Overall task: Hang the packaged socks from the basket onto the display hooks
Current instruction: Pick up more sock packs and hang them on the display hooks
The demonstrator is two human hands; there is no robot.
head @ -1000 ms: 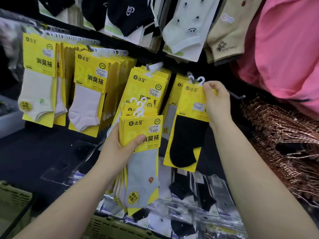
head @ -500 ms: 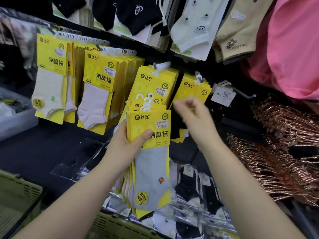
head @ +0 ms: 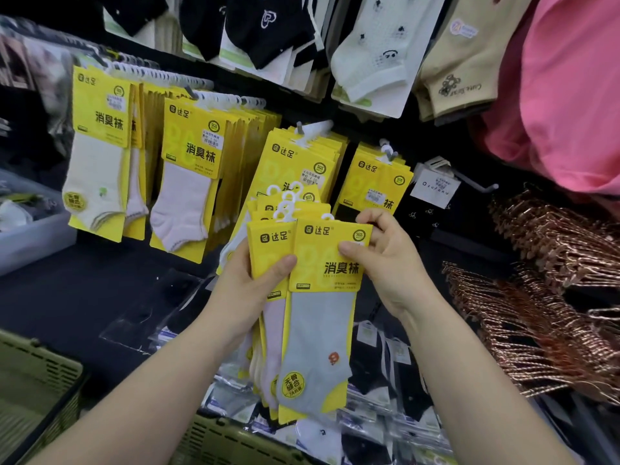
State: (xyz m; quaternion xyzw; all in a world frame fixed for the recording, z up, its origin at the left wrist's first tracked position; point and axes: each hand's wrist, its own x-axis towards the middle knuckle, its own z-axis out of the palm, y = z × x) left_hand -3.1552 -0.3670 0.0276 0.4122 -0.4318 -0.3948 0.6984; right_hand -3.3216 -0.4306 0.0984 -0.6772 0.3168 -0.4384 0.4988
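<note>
My left hand (head: pixel 248 286) grips a fanned stack of yellow sock packs (head: pixel 268 250) with white plastic hooks on top. My right hand (head: pixel 385 263) pinches the upper right corner of the front pack, a grey sock pack (head: pixel 322 330), and draws it a little to the right of the stack. Behind it, display hooks carry rows of the same yellow packs: white socks (head: pixel 100 169), pale pink socks (head: pixel 188 182), a middle row (head: pixel 298 159) and a row of black socks (head: pixel 375 179). A green basket (head: pixel 214 437) with bagged socks sits below.
A bare hook with a white price tag (head: pixel 436 186) sticks out right of the black row. Copper wire hangers (head: pixel 536 297) pile up at right. Pink cloth (head: pixel 570 95) hangs upper right. More socks hang above. A second green basket (head: pixel 33 380) is at lower left.
My right hand left the black sock pack hanging on its hook, came down and took hold of the grey front pack in the stack. The view shifted slightly right and down.
</note>
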